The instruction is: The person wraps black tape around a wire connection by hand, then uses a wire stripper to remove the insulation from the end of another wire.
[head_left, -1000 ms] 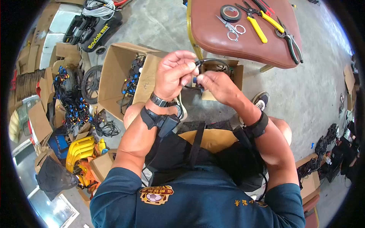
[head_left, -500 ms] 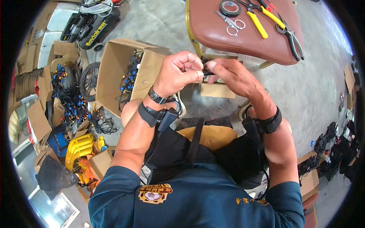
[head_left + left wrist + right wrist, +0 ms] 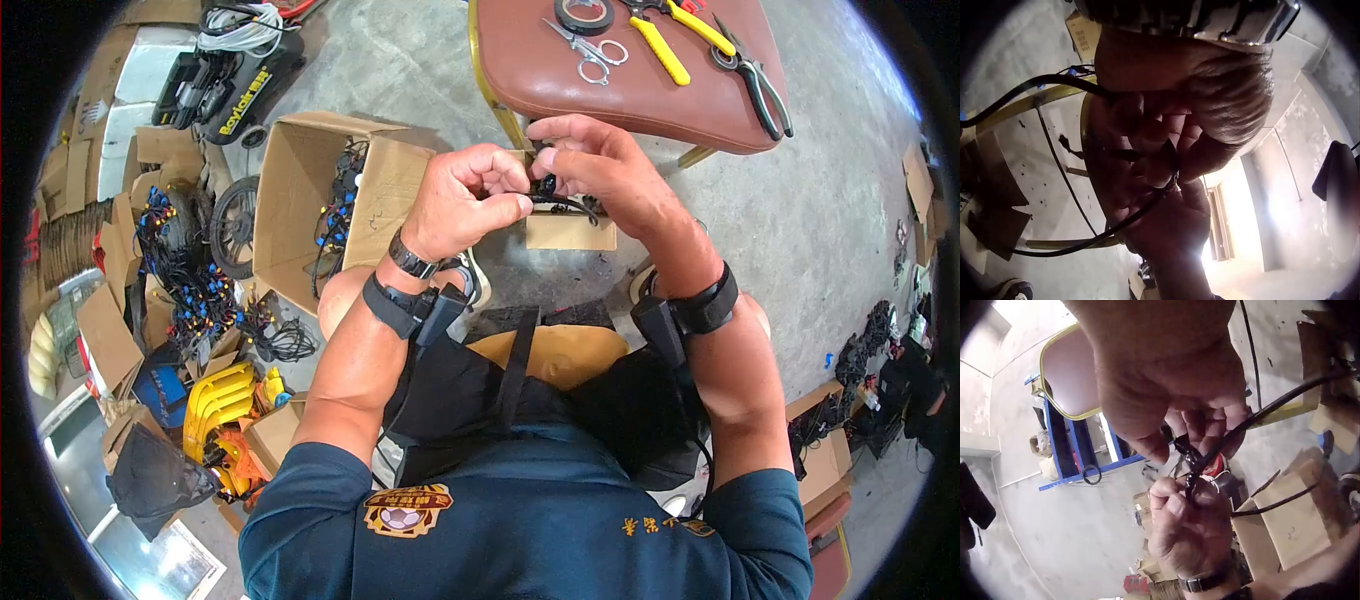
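Note:
A black cable (image 3: pixel 1272 403) has a glossy black taped joint (image 3: pixel 1192 464) that sits between both hands. My left hand (image 3: pixel 462 195) pinches the cable just below this joint, thumb against curled fingers. Close against the joint's other side, my right hand (image 3: pixel 605 170) has its fingers curled around a short strip of black tape (image 3: pixel 1181 445); its index finger reaches out straighter in the head view. How firmly the strip is gripped I cannot tell. In the left wrist view a length of the cable (image 3: pixel 1085 248) curves away from the fingertips.
A brown chair seat (image 3: pixel 640 95) ahead bears a tape roll (image 3: pixel 584 14), scissors (image 3: pixel 590 52), yellow-handled pliers (image 3: pixel 660 52) and dark-handled pliers (image 3: pixel 758 95). Left of the hands stands a cardboard box (image 3: pixel 395 200) of wiring. More cables (image 3: pixel 195 260) lie at far left.
Both hands were further apart one second ago with a blue piece by the right fingers. Since half a second ago, the right hand has lifted slightly and its index finger has spread out.

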{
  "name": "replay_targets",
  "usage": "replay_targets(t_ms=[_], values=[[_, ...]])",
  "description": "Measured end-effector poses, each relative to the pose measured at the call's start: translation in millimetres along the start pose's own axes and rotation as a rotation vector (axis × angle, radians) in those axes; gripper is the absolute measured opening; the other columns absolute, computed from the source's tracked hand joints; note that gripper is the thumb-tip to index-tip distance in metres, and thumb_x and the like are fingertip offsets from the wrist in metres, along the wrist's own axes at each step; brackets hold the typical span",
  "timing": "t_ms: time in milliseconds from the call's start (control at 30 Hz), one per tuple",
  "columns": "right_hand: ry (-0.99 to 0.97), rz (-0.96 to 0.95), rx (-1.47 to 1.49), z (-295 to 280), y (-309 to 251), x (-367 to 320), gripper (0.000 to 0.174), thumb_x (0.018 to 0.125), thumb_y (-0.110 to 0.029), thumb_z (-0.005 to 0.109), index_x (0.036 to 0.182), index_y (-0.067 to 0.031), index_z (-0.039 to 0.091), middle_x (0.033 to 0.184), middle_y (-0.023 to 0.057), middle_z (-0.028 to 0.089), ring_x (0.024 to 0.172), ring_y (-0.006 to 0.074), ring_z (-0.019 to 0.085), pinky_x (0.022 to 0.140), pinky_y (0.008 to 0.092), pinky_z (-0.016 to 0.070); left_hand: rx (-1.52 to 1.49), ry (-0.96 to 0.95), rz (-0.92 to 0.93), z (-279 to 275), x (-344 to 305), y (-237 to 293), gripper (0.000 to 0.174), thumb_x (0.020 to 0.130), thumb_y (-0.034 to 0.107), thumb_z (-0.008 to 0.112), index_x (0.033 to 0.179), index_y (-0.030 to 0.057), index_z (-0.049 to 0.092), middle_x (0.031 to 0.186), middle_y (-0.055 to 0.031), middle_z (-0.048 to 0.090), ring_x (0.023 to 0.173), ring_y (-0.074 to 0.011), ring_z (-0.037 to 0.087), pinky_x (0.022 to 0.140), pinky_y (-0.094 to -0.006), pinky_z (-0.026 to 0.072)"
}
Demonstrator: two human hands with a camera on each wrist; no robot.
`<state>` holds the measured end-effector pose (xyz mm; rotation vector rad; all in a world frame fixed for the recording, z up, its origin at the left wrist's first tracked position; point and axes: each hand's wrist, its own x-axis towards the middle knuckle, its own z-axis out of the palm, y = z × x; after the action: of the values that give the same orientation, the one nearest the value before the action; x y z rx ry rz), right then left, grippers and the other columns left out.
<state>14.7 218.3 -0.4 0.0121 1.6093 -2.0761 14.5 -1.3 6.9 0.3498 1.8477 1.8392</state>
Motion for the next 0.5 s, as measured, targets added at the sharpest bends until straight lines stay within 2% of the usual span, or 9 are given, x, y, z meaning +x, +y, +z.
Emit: replay_targets(t_ms=[67, 167, 400, 500], values=[[-0.031, -0.02, 0.027, -5.8, -1.4, 0.2, 0.04, 0.088, -0.019, 0.067, 0.123, -0.0011, 0.06, 0.091, -0.0016, 0.064, 0.089, 0.0088, 0.059, 0.075, 0.0249, 0.0484, -0.008, 0.009, -0.002, -0.6, 0.8, 1.3, 0.014, 0.08, -0.003, 0.07, 0.09, 0.0046, 0.063, 0.082, 0.002, 0.064, 0.073, -0.0042, 0.058, 0.066, -0.0215, 0.0465], [0.01, -0.086, 0.103, -2.6, 1.1, 1.6, 0.037, 0.084, -0.012, 0.07, 0.118, 0.0006, 0.062, 0.088, 0.0027, 0.066, 0.074, 0.0084, 0.058, 0.068, 0.0242, 0.0484, -0.01, 0.024, -0.004, -0.7, 0.8, 3.3, 0.013, 0.08, -0.003, 0.069, 0.09, 0.0043, 0.064, 0.082, 0.0019, 0.064, 0.072, -0.0045, 0.059, 0.065, -0.0215, 0.0467], [0.117, -0.126, 0.115, 2.2, 3.9, 3.8, 0.033, 0.082, -0.001, 0.07, 0.115, 0.0001, 0.063, 0.083, -0.0004, 0.063, 0.071, 0.0072, 0.058, 0.065, 0.0214, 0.0482, -0.049, 0.054, 0.002, 3.9, 2.9, 2.3, 0.01, 0.082, -0.002, 0.067, 0.09, 0.0037, 0.064, 0.08, 0.0005, 0.065, 0.071, -0.0062, 0.061, 0.062, -0.0211, 0.0465], [0.141, -0.185, 0.111, 3.5, 3.3, 2.0, 0.032, 0.082, 0.001, 0.07, 0.113, -0.0007, 0.064, 0.084, -0.002, 0.062, 0.074, 0.0057, 0.058, 0.066, 0.0203, 0.0477, -0.079, 0.063, -0.062, 4.6, 5.8, 2.4, 0.01, 0.083, -0.002, 0.067, 0.091, 0.0031, 0.064, 0.077, -0.0015, 0.066, 0.064, -0.0053, 0.059, 0.054, -0.0192, 0.0432]])
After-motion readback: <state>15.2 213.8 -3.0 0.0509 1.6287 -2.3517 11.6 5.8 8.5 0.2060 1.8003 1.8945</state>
